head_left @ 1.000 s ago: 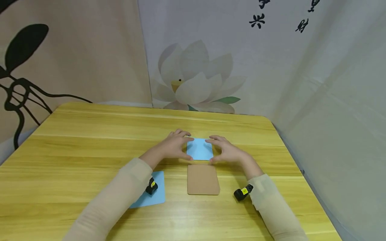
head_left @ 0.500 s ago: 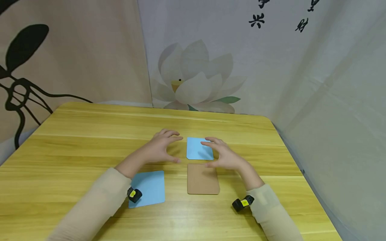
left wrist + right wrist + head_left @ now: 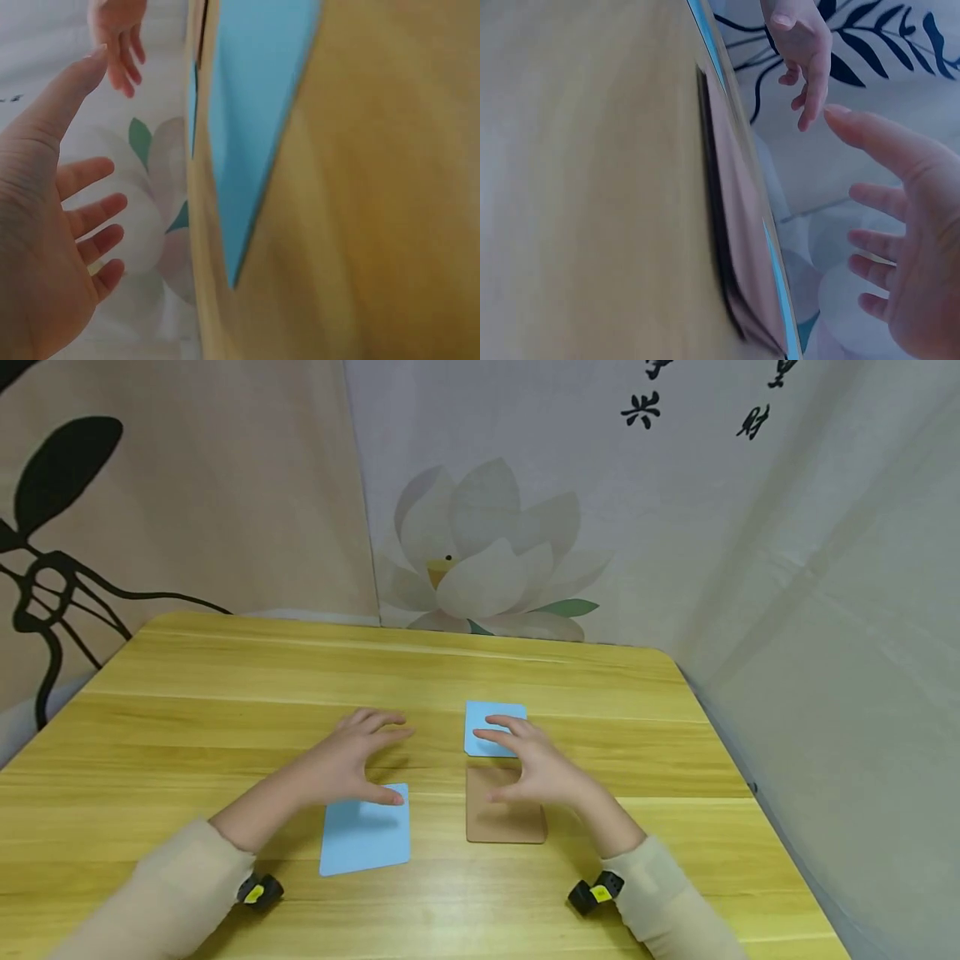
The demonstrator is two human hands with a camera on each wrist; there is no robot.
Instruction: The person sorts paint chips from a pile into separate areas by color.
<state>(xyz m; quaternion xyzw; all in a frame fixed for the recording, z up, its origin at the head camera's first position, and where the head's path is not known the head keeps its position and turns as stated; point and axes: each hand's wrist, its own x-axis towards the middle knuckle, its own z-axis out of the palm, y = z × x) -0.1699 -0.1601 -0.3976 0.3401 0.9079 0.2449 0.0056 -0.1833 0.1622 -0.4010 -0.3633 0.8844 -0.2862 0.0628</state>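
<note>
My left hand [image 3: 348, 764] hovers with spread fingers above the far edge of the larger blue square sheet [image 3: 366, 839], holding nothing. In the left wrist view its palm and parted fingertips [image 3: 112, 236] show against the backdrop, and the blue sheet [image 3: 255, 112] lies flat on the table. My right hand [image 3: 536, 764] is likewise empty, its fingers apart, over the brown square board [image 3: 502, 822]. Its fingers overlap the small blue square [image 3: 480, 714] beyond the board in the head view. From the right wrist, the brown board [image 3: 739, 202] appears edge-on, lying on the wood.
The yellow wooden table [image 3: 247, 668] runs back to a fabric backdrop [image 3: 652, 543] printed with a lotus and dark characters. Each wrist carries a small black camera, the left camera [image 3: 260, 892] beside the blue sheet and the right camera [image 3: 596, 892] nearer the table's right side.
My left hand has moved left and nearer, from beside the small blue square to over the larger sheet. My right hand has drawn slightly nearer, over the brown board. The squares stay put.
</note>
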